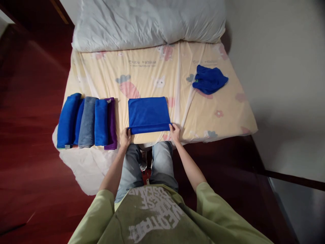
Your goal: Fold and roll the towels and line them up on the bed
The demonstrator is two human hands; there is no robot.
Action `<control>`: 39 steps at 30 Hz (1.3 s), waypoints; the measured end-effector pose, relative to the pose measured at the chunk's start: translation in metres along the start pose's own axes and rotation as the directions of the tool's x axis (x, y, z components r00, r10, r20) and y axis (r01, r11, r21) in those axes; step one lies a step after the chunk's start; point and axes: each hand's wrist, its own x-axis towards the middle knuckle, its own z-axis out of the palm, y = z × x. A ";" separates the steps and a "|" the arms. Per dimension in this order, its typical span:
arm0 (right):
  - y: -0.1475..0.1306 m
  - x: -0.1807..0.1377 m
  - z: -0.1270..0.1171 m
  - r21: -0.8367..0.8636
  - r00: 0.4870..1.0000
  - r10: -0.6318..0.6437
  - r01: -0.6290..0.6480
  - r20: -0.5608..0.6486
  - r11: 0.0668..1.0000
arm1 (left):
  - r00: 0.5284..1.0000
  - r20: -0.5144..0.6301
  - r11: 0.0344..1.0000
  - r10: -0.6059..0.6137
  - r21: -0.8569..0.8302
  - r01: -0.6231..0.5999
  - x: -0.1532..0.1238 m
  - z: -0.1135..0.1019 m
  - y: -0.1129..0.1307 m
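A blue towel [148, 111] lies spread flat near the bed's front edge, its near side folded over into a narrow band. My left hand [125, 137] pinches the left end of that band. At the opposite end, my right hand [174, 132] is closed on the same folded edge. To the left, several rolled or folded towels lie side by side: blue ones, a grey one [87, 122] and a purple one [111, 130]. A crumpled blue cloth [210, 79] rests farther back on the right.
The bed [228, 118] has a yellow sheet printed with carrots and rabbits. A bulky pale quilt [149, 23] covers its far end. White fabric [86, 169] hangs off the front left corner. A wall [279, 67] stands on the right, with dark red floor [30, 152] to the left.
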 end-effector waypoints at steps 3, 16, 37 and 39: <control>0.001 -0.001 0.002 -0.001 1.000 0.001 -0.001 -0.015 1.000 | 1.000 -0.012 0.999 -0.013 0.029 0.014 -0.001 0.000 0.003; -0.002 -0.003 0.004 -0.076 0.996 0.007 -0.013 -0.088 0.997 | 0.998 -0.024 0.998 -0.051 0.033 0.052 -0.003 0.000 0.005; 0.006 -0.002 0.011 -0.140 0.982 0.009 -0.036 -0.188 0.989 | 0.999 -0.052 0.999 0.016 0.036 -0.014 -0.002 0.001 0.008; 0.006 -0.002 0.012 -0.133 0.981 0.017 -0.044 -0.192 0.990 | 0.998 -0.039 0.999 0.044 0.022 -0.043 -0.001 0.000 0.008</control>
